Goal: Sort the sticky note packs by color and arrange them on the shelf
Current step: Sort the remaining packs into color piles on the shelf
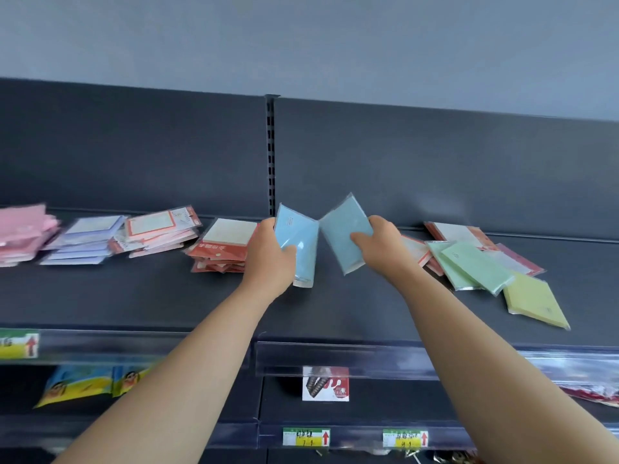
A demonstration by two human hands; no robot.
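Packs like these look light, flat and sealed in glossy film, so I'd guess they're slippery and a bit floppy at the edges. Pinch across the thick middle, thumb on one face and fingers behind, not on the flap.

Left to right on the shelf (150, 296): pink packs (23, 229), lavender packs (87, 239), red-bordered packs (160, 229), then a red stack (224, 246), all lying flat in piles.

Just beside that stack, your left grip (268, 249) is clamped on a blue pack (298, 236), thumb over the front. The pack stands nearly upright. Might be more than one in there, can't tell.

Your right grip (378, 239) is clamped on a second blue pack (341, 226), tilted, with its edge almost meeting the first.

Both arms reach up and forward, wrists roughly level.

Further right, green packs (469, 266) and a yellow pack (532, 299) lie loose and overlapping.
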